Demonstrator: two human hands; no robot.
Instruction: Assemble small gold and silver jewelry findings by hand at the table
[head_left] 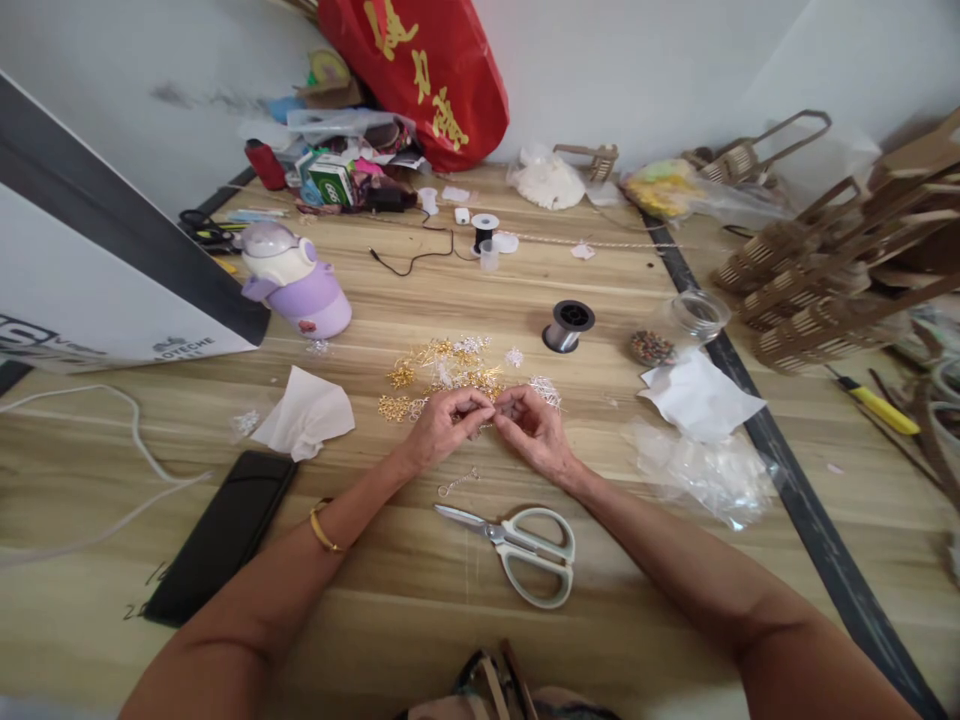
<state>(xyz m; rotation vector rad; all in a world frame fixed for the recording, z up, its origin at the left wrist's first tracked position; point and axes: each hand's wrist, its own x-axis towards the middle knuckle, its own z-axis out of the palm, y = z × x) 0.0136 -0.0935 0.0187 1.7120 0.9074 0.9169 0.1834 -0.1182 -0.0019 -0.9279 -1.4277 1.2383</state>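
My left hand (450, 422) and my right hand (531, 428) meet fingertip to fingertip at the middle of the table. Both are pinched closed; whatever lies between the fingertips is too small to make out. Just beyond them are piles of gold jewelry findings (395, 407) and silver pins (545, 390). A short silver chain (459, 482) lies on the wood below my hands. Nearer to me rest scissors (517, 545) with pale handles, blades pointing left. A spool of clear line (568, 326) stands beyond my right hand.
Left are a black phone (225, 535), a crumpled tissue (306, 415) and a purple bottle (304, 285). To the right lie a glass jar of beads (690, 318), white paper (703, 395) and plastic bags (709, 475). A yellow cutter (877, 402) and woven baskets (795, 300) occupy the far right.
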